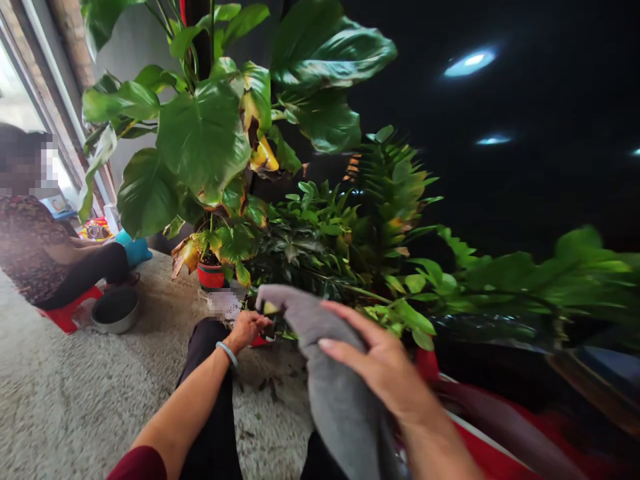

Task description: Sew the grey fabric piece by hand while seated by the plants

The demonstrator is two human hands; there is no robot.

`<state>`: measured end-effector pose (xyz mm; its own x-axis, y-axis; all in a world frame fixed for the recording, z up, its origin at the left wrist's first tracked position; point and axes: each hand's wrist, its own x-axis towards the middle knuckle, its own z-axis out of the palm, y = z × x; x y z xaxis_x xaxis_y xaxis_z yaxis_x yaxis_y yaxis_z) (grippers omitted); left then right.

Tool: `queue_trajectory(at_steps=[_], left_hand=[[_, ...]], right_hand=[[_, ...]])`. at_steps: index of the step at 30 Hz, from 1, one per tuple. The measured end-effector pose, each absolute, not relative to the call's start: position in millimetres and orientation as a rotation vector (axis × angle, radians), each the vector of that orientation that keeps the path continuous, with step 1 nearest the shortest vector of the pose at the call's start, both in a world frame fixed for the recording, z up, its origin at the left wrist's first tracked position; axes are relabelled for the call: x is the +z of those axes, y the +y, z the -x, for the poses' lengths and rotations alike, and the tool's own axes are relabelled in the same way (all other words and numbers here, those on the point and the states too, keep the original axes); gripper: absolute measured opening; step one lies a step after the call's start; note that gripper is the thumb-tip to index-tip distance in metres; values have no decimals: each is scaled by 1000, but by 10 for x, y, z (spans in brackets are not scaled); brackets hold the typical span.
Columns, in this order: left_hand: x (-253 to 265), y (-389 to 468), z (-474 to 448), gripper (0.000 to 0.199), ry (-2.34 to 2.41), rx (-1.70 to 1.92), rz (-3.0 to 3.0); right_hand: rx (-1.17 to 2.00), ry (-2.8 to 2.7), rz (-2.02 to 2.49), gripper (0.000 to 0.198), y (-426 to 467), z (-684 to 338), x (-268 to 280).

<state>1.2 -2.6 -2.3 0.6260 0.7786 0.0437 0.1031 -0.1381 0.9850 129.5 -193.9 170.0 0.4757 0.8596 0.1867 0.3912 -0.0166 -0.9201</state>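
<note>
My right hand (375, 353) grips a grey cloth (330, 373), thumb and fingers pressed on its upper part while the rest hangs down toward my knees. The cloth's far end reaches over beside my left hand (249, 329), which wears a pale bracelet. The fingers of that hand are curled closed near dark leaves and a small yellow-green patch; what they hold is hidden. Just beyond them stands a red pot (211, 276) with a large-leaved plant (203, 140), some of its leaves yellow and brown. A white printed tag or paper (233, 308) shows by my left wrist.
Bushy green plants (325, 233) fill the space ahead, before a dark glossy wall (500, 100). At left a person (35, 247) sits on a red stool (70, 310) near a grey basin (115, 310). Red objects (490, 447) lie blurred at lower right. Dark debris dots the concrete floor (270, 413).
</note>
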Motion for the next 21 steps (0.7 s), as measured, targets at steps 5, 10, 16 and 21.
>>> queue_trajectory(at_steps=[5, 10, 16, 21], left_hand=[[70, -61, -47, 33, 824, 570, -1726], [51, -92, -41, 32, 860, 606, -1732], [43, -20, 24, 32, 848, 568, -1710], [100, -74, -32, 33, 861, 571, -1690]], right_hand=[[6, -827, 1626, 69, -1691, -1607, 1980], [340, -1001, 1773, 57, -1611, -1409, 1046], [374, -903, 1772, 56, -2109, -1298, 1467], [-92, -889, 1762, 59, -1704, -1508, 1943]])
